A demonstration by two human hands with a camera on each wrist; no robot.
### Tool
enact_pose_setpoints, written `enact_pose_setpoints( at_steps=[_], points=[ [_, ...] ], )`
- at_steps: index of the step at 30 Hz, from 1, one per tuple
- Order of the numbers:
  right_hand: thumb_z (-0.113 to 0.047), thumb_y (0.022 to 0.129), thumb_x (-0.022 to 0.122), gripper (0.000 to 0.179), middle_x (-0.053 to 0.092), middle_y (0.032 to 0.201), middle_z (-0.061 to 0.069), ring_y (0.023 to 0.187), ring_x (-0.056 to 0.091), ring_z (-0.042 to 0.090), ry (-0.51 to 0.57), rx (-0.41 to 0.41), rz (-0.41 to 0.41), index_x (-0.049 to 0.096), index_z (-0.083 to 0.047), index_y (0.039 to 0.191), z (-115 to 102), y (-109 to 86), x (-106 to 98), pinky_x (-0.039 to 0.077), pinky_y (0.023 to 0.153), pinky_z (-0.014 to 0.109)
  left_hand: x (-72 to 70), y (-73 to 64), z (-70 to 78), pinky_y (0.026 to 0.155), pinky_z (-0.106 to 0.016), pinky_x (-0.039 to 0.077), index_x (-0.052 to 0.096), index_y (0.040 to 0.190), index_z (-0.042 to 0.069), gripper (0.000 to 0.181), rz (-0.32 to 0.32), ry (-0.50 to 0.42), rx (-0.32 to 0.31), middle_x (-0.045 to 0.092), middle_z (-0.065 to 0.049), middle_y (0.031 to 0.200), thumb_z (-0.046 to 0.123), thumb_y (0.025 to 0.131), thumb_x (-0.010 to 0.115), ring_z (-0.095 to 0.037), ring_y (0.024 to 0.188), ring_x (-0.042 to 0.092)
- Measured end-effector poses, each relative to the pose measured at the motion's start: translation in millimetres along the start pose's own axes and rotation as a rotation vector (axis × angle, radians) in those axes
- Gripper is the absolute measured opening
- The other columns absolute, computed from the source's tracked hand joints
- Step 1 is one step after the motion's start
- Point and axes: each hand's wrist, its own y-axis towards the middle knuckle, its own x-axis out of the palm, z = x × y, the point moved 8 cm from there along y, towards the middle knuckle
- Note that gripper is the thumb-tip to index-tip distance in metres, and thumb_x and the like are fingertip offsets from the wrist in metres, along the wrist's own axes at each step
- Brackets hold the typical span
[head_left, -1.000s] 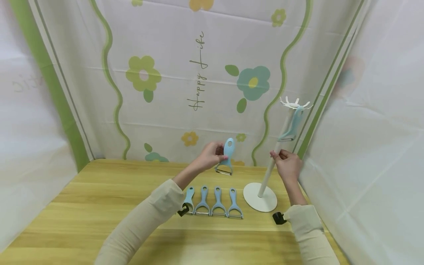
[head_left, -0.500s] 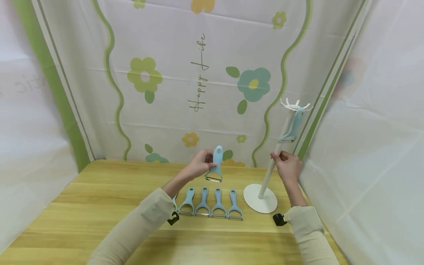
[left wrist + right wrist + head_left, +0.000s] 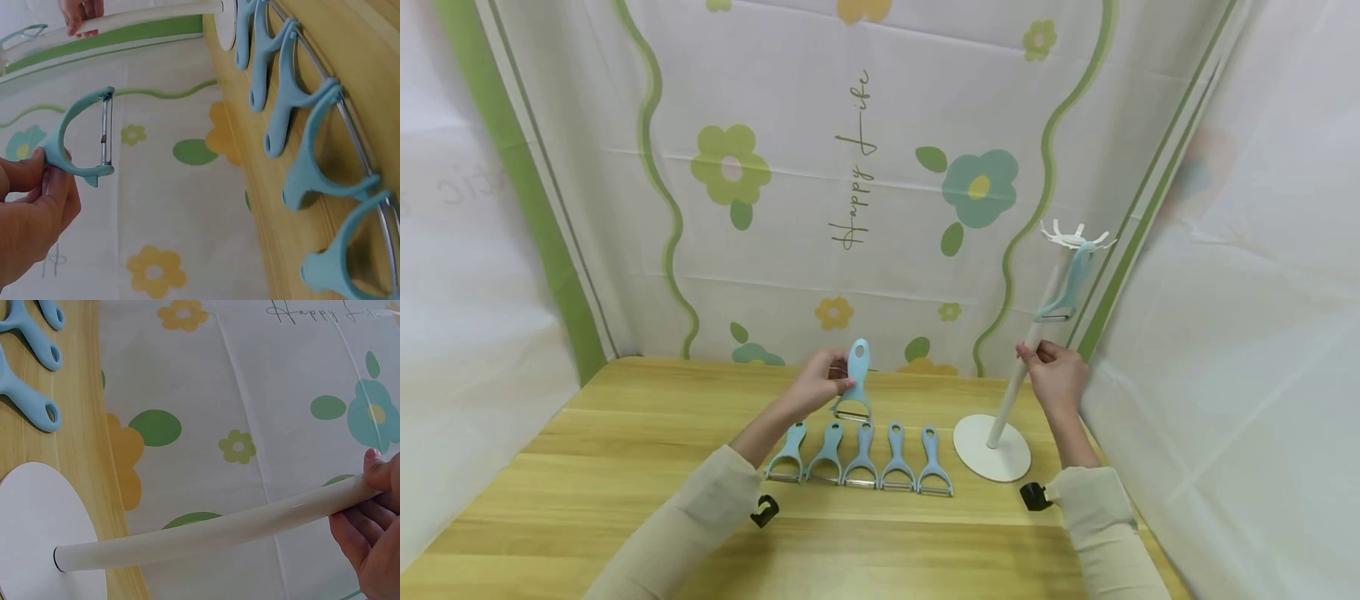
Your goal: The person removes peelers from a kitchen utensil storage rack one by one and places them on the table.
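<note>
My left hand (image 3: 817, 385) pinches a light blue peeler (image 3: 858, 364) by its handle, blade end down, above the table behind a row of peelers. In the left wrist view the held peeler (image 3: 57, 140) shows its curved fork and metal blade. My right hand (image 3: 1057, 375) grips the white pole (image 3: 1017, 385) of a stand between thumb and fingers. From the hook ring (image 3: 1071, 239) at the stand's top hangs another blue peeler (image 3: 1075, 279). Several blue peelers (image 3: 863, 454) lie side by side on the table, handles pointing away from me.
The stand's round white base (image 3: 981, 458) rests on the wooden table (image 3: 880, 550), right of the peeler row. A flowered white curtain (image 3: 797, 250) rises behind the table, and white sheets (image 3: 1247, 375) close in the sides.
My left hand has moved left and slightly down with its peeler, uncovering the leftmost peeler of the row. My right hand keeps its hold on the pole.
</note>
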Motion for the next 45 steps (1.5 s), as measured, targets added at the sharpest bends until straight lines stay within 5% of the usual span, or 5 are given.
enact_pose_setpoints(
  at_steps=[25,45],
  points=[
    [-0.027,0.092,0.073,0.036,0.074,0.099,0.023,0.062,0.051,-0.028,0.010,0.029,-0.010,0.073,0.004,0.111,4.1,-1.1,0.4,0.044,0.057,0.001,-60.3,-40.7,-48.7,0.082,-0.028,0.057,0.058,0.115,-0.014,0.022,0.021,0.076,-0.065,0.064,-0.023,0.106,-0.009,0.094,0.055,-0.024,0.095,0.065],
    [-0.025,0.091,0.075,0.033,0.074,0.097,0.021,0.062,0.049,-0.030,-0.003,0.002,0.000,0.074,0.003,0.110,-0.3,1.1,-0.2,0.041,0.058,-0.001,-80.6,-65.4,-97.8,0.067,-0.025,0.056,0.057,0.103,-0.017,0.013,-0.020,0.055,-0.166,0.060,-0.018,0.092,-0.012,0.092,0.052,-0.020,0.083,0.057]
  ],
)
